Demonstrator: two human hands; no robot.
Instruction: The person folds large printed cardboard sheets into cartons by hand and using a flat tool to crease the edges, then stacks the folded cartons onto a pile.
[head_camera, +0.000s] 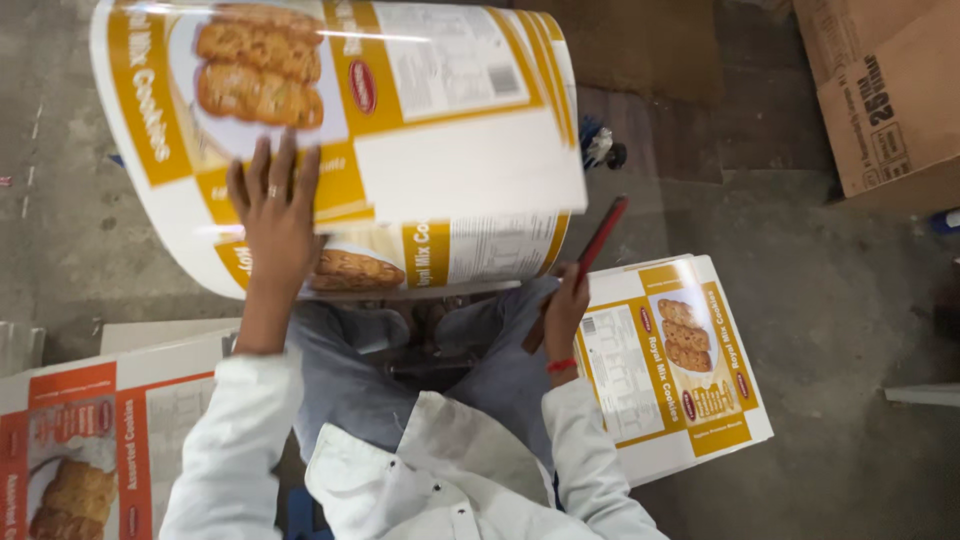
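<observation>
Two hands show: the left hand (275, 215) at ten o'clock and the right hand (565, 300) near centre. One curled yellow printed sheet (420, 130) fills twelve o'clock. One stack of flat yellow sheets (670, 365) lies at four o'clock, one stack of orange sheets (85, 450) at eight o'clock. One red stick (600, 240) and one brown cardboard box (890, 90) at two o'clock.

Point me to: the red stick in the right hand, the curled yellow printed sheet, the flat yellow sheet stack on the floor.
red stick (603, 237), head view, mid-shaft above the fingers.
curled yellow printed sheet (455, 165), head view, blank white panel.
flat yellow sheet stack (668, 368), head view, top sheet's printed face.
</observation>
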